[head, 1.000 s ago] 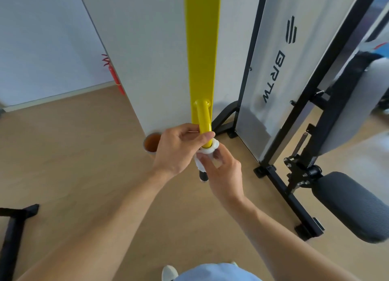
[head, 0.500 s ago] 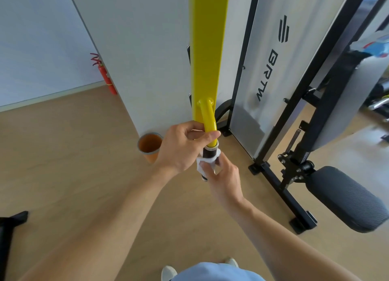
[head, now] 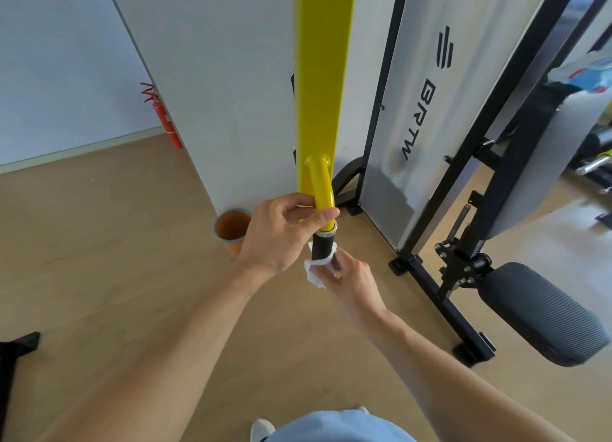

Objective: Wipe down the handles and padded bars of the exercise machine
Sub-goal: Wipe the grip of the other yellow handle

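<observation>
A yellow arm (head: pixel 323 77) of the exercise machine comes down the middle of the view and ends in a curved yellow tube (head: pixel 320 186) with a black grip handle (head: pixel 324 244) below a metal ring. My left hand (head: pixel 281 236) grips the yellow tube just above the ring. My right hand (head: pixel 347 274) holds a white wipe (head: pixel 316 269) wrapped round the lower part of the black handle. A black padded bar (head: pixel 539 312) sticks out at the lower right.
The black machine frame (head: pixel 440 292) and a grey panel marked BRTW (head: pixel 420 110) stand to the right. An orange cup (head: pixel 233 229) sits on the wooden floor by a white wall. A red fire extinguisher (head: pixel 165 117) stands further back.
My right hand has slid the wipe down the black handle, from just under the ring to its lower end. The left hand has kept its hold on the yellow tube.
</observation>
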A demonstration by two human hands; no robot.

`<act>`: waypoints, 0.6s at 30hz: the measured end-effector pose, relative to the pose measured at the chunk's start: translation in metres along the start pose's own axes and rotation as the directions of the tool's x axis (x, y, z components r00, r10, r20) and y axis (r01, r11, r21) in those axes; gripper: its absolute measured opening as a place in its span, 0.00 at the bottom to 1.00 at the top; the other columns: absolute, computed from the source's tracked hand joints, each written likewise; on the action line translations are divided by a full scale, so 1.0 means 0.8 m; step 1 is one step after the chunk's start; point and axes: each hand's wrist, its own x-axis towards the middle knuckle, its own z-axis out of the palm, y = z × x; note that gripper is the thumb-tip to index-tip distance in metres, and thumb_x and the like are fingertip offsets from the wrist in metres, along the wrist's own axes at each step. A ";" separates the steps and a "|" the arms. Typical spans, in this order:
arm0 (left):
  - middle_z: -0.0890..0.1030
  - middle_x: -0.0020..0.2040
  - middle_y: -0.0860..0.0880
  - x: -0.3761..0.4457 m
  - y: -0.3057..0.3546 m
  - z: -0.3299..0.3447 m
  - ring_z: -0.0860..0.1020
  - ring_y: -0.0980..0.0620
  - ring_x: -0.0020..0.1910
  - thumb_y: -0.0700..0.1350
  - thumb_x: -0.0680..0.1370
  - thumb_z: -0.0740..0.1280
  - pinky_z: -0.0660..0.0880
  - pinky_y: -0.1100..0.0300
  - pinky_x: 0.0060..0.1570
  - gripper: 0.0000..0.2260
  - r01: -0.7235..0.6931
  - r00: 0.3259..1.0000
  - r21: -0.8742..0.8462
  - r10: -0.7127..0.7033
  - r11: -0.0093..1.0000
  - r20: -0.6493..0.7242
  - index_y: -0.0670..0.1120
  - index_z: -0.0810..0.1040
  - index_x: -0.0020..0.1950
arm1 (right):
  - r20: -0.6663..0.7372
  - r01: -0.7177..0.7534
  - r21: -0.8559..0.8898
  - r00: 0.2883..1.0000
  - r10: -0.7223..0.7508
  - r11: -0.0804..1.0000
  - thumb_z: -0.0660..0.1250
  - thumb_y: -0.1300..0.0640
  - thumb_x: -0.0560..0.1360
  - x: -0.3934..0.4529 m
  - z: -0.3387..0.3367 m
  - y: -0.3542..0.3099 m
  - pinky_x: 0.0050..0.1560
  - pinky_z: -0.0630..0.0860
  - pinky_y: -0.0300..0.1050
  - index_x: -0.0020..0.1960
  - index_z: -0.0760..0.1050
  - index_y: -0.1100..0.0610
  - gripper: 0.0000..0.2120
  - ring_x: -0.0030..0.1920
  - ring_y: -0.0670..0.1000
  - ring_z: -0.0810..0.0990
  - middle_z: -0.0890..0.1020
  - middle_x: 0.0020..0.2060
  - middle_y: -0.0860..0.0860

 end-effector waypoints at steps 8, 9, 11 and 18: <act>0.87 0.46 0.59 -0.007 -0.008 0.008 0.84 0.61 0.50 0.58 0.74 0.74 0.78 0.66 0.51 0.13 -0.019 0.999 -0.029 0.019 0.999 -0.027 0.53 0.87 0.53 | -0.102 0.018 0.105 0.995 -0.008 0.994 0.72 0.47 0.74 0.002 -0.032 -0.040 0.36 0.77 0.37 0.48 0.78 0.47 0.06 0.42 0.42 0.81 0.83 0.41 0.43; 0.87 0.47 0.59 -0.009 -0.012 0.010 0.84 0.61 0.51 0.57 0.74 0.74 0.79 0.64 0.53 0.13 -0.020 1.000 -0.040 0.019 0.999 -0.025 0.53 0.87 0.54 | -0.109 0.016 0.133 0.994 -0.002 0.991 0.73 0.47 0.74 0.002 -0.034 -0.040 0.33 0.76 0.32 0.48 0.77 0.43 0.06 0.42 0.40 0.81 0.83 0.40 0.40; 0.87 0.49 0.60 -0.014 -0.021 0.012 0.83 0.60 0.53 0.57 0.74 0.74 0.79 0.60 0.58 0.14 -0.013 1.000 -0.030 0.013 0.999 -0.003 0.54 0.86 0.57 | -0.095 0.011 0.112 0.995 -0.001 0.994 0.73 0.47 0.73 -0.001 -0.031 -0.035 0.34 0.75 0.32 0.53 0.73 0.38 0.12 0.44 0.39 0.81 0.82 0.41 0.37; 0.84 0.60 0.56 -0.008 -0.034 0.006 0.81 0.60 0.60 0.75 0.65 0.68 0.78 0.54 0.62 0.29 -0.037 0.999 0.148 0.033 0.988 0.030 0.60 0.85 0.58 | -0.091 0.018 0.025 0.996 -0.016 1.000 0.71 0.47 0.74 0.003 -0.021 -0.031 0.41 0.79 0.46 0.50 0.78 0.50 0.09 0.44 0.46 0.81 0.83 0.42 0.44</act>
